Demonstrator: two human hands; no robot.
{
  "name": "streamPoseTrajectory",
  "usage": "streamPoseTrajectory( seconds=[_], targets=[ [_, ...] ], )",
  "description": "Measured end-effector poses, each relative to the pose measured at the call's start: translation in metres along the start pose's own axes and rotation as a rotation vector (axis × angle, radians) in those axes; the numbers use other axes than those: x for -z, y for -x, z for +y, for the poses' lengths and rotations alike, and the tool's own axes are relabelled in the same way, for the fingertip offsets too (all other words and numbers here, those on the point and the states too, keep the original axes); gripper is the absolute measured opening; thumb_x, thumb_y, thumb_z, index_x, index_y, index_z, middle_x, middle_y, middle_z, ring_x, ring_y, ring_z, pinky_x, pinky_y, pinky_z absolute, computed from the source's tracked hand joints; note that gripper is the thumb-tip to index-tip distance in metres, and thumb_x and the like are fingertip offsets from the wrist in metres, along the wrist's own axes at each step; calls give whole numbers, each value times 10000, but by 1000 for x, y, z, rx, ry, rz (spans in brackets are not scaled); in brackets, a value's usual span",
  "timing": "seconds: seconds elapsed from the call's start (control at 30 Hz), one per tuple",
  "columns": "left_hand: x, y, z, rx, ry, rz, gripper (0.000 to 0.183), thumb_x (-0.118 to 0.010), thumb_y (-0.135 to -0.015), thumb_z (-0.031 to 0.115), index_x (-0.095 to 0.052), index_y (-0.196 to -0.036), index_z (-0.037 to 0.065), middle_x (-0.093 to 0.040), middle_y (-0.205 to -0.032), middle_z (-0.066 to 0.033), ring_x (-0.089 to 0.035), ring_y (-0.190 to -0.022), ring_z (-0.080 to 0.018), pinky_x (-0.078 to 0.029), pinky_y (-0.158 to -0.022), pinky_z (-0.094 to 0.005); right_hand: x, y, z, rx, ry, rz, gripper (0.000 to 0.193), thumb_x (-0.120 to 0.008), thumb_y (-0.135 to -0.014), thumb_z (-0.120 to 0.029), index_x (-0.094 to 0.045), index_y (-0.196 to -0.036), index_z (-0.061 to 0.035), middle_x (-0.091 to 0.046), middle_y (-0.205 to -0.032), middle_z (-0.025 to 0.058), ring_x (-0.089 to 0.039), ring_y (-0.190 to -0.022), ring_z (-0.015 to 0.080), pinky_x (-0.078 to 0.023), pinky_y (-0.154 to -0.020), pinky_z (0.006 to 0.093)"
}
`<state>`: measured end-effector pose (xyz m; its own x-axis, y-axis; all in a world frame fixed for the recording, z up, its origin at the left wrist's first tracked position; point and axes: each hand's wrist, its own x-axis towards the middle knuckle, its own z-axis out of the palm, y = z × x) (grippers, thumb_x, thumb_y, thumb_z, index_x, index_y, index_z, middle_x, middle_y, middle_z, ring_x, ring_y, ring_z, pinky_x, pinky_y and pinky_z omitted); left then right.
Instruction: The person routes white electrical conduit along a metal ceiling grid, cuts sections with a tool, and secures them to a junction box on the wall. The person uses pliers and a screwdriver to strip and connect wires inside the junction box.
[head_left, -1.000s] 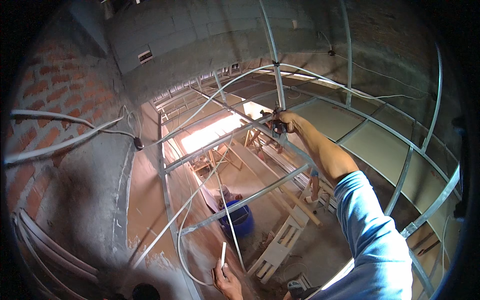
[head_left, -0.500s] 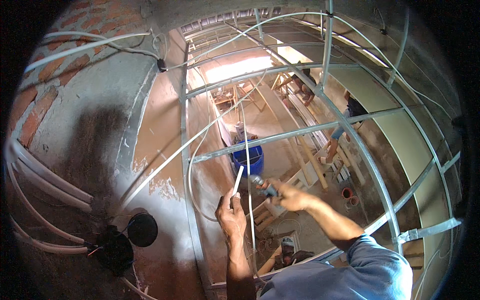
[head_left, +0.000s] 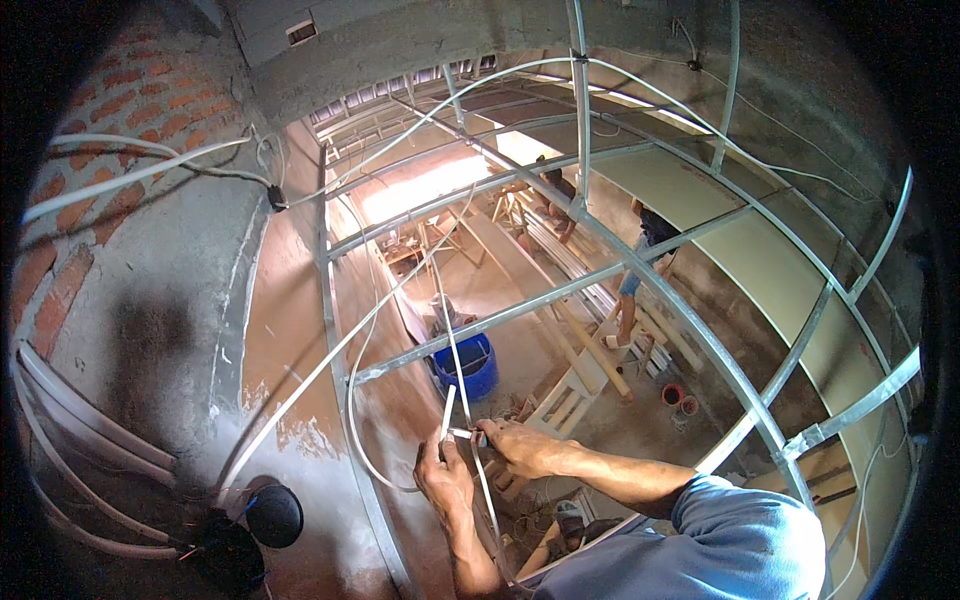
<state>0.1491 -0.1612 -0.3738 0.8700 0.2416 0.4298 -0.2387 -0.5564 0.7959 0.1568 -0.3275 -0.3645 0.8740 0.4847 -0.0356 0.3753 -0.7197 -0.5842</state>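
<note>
My left hand (head_left: 446, 480) is closed around a thin white plastic tube (head_left: 449, 408), whose free end points up past my fingers. Close beside it, my right hand (head_left: 512, 447) is closed on a small tool mostly hidden by the fingers. A short pale piece (head_left: 462, 433) bridges the narrow gap between the hands; whether it belongs to the tool or the tube I cannot tell. A loose white cable (head_left: 457, 350) hangs down right by both hands.
A metal ceiling frame (head_left: 480, 335) spans the space around me. Below stand a blue barrel (head_left: 466, 367), wooden planks and a wooden pallet (head_left: 575, 395). Two people work on the floor farther off. Black round boxes (head_left: 274, 515) with white conduits sit on the left wall.
My right hand has moved left and down with the tool, up to the tube in my left hand. The whole view has shifted, so the frame and barrel appear lower and farther left.
</note>
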Motion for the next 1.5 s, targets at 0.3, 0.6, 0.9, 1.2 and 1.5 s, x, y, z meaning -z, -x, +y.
streamPoseTrajectory(
  seconds=[0.3,0.6,0.9,1.2,1.5],
  targets=[
    [-3,2,-4,-20,-113,-74,216,-610,-902,83,-698,-1053,-44,-701,-940,-248,-662,-868,-430,-502,-788,-483,-3,2,-4,-90,3,-68,639,-726,-764,-10,-377,-1294,64,-563,-1196,318,-573,-1148,459,-502,-941,488],
    [0,-1,-3,-25,-35,-156,208,-574,-927,92,-700,-1071,12,-698,-972,-234,-658,-907,-425,-500,-816,-467,-4,7,6,-100,112,-149,804,-683,-816,-75,-259,-1469,126,-455,-1392,363,-455,-1330,431,-404,-1106,443],
    [-1,-2,7,27,-98,-193,238,-581,-934,95,-675,-1114,-28,-691,-986,-250,-653,-912,-436,-490,-815,-489,4,11,6,-107,-52,-125,686,-709,-769,-7,-338,-1337,98,-562,-1204,327,-541,-1190,456,-474,-985,478],
    [-7,3,-13,-2,-92,-181,230,-598,-922,90,-684,-1106,-18,-691,-976,-248,-653,-911,-434,-497,-821,-478,-9,13,14,-99,-57,-98,610,-708,-791,-59,-393,-1304,40,-581,-1184,298,-550,-1175,448,-463,-981,483],
    [-6,5,-18,-27,136,-282,373,-515,-1031,226,-627,-1197,-88,-683,-1066,-238,-654,-924,-353,-499,-855,-459,-27,5,25,-67,-151,130,400,-674,-774,-55,-581,-1149,50,-637,-1118,276,-633,-1033,440,-531,-856,506]
  ],
)
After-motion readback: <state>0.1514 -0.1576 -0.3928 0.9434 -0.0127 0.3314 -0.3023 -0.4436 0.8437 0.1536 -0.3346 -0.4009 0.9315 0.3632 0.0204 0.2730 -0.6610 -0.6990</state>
